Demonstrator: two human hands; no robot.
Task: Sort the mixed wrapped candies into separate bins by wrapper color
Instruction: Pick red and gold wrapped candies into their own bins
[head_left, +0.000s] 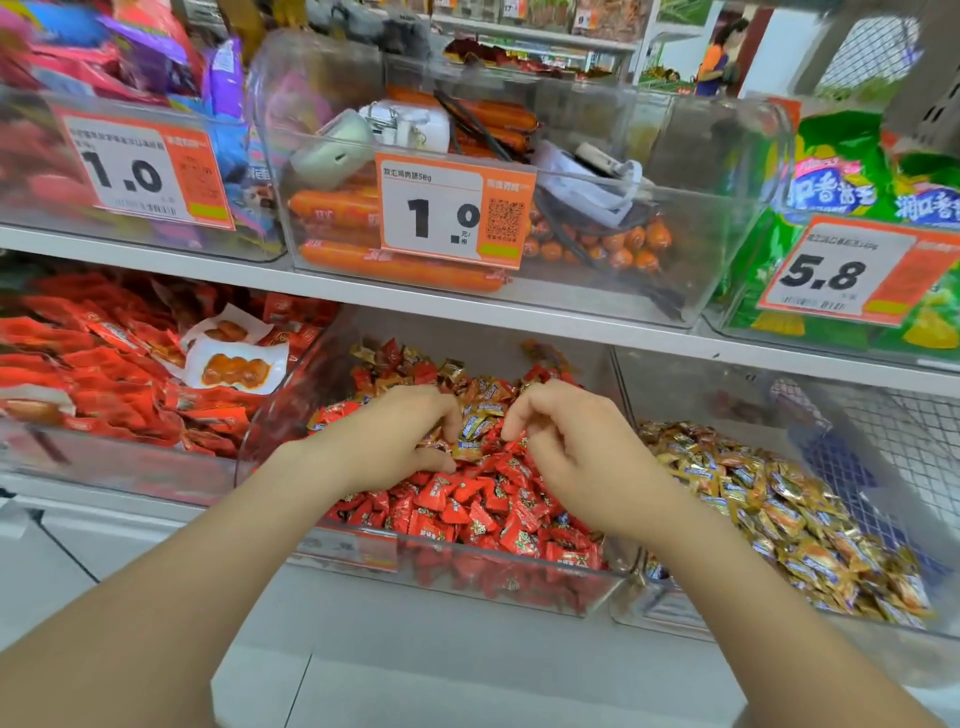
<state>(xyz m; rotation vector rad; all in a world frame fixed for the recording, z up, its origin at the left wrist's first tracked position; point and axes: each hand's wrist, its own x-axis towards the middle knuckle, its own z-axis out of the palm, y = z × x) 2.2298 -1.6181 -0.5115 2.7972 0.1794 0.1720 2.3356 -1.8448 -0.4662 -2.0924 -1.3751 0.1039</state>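
My left hand (395, 436) is down in the candy pile, fingers curled over and thumb tucked under. A gold-wrapped candy (466, 450) lies right at my thumb tip, though I cannot tell whether I have actually pinched it. My right hand (566, 441) is just beside the left, knuckles up and fingers hooked down into the same heap. Its fingertips are among the wrappers, and I cannot tell if it has hold of anything.

Both hands are in the middle bin (332, 545), a clear one on the lower shelf. Red candies (467, 499) fill its front, and a mix of gold and red sits towards the back, beyond my fingers. Just to the right, the next clear bin (675, 608) holds only gold candies (769, 499). To the left, another bin is heaped with red snack packets (104, 374).

On the white shelf (415, 296) above, a clear tub of orange sausages (395, 267) carries a price tag (452, 208) reading 1.0. Further right are green bags (831, 182) behind a tag (836, 270) reading 5.8.
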